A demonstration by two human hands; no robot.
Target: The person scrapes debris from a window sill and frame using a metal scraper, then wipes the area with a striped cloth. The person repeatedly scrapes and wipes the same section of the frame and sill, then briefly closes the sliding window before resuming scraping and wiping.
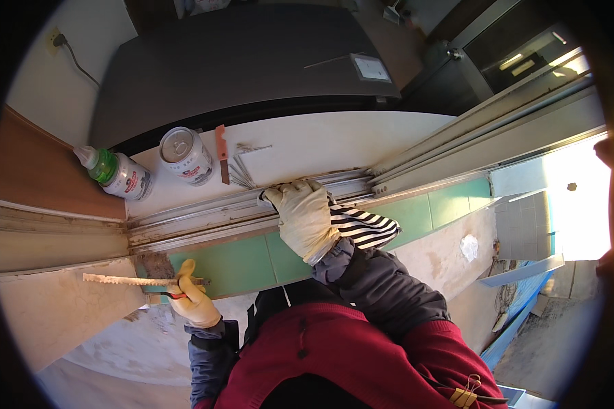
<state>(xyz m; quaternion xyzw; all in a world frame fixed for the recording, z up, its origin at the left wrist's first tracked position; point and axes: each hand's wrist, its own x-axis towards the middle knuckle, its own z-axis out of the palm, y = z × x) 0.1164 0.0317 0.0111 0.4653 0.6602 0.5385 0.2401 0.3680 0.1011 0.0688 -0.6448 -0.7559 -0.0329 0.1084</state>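
My left hand [192, 296], in a pale glove, grips a long narrow strip with a rough, dirty edge [128, 279] and a small red and black tool [176, 295], over the green tiled outer sill [235, 260]. My right hand [304, 217], gloved too, is closed on a black-and-white striped cloth [366, 227] at the aluminium window track [210, 214]. Part of the cloth is hidden under the hand. Beyond the track, on the white inner sill [307, 148], lie an orange-handled blade tool [222, 148] and several long metal fasteners [241, 171].
A lidded can [187, 156] and a bottle with a green collar and nozzle [117, 174] stand at the left of the inner sill. Past it is a large dark flat surface [235, 56]. The sliding window frame [491, 122] rises at right, with a blue structure [517, 307] outside below.
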